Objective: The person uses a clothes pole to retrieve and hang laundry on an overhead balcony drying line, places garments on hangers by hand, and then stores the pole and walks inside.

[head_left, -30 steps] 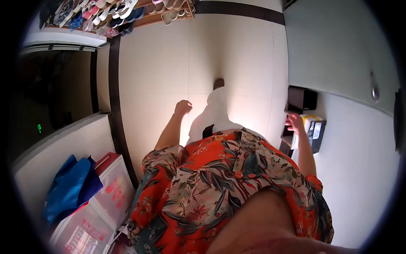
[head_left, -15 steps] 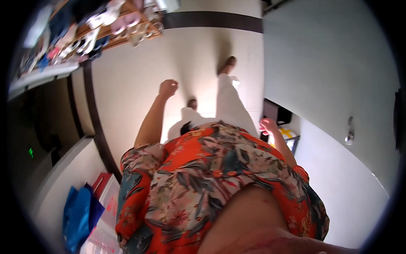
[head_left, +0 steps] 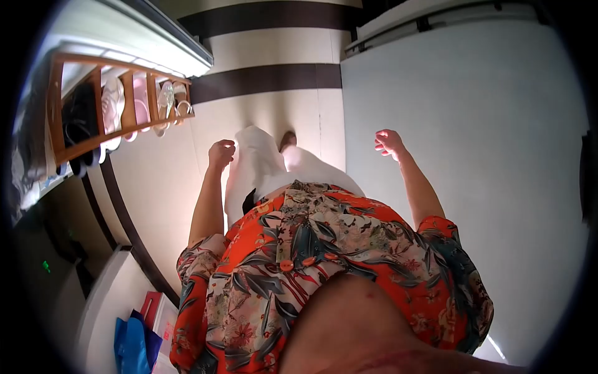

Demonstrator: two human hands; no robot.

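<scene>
My left hand hangs in the air beside my white trousers, its fingers loosely curled with nothing visible in them. The wooden shoe rack stands ahead and to the left of it, apart from the hand. On the other side my right hand is held out in front of a pale grey-blue panel. Its fingers are bent but apart, and it holds nothing; whether it touches the panel I cannot tell. One brown shoe shows on my foot.
Several shoes, such as white sneakers and pink slippers, fill the rack. Dark bands cross the pale floor ahead. At lower left, a blue bag lies by a low white wall. A dark rail edges the panel.
I have moved forward: the shoe rack and floor bands appear nearer. My right hand has swung forward and up, and my left hand has dropped back slightly. The panel's handle has left view.
</scene>
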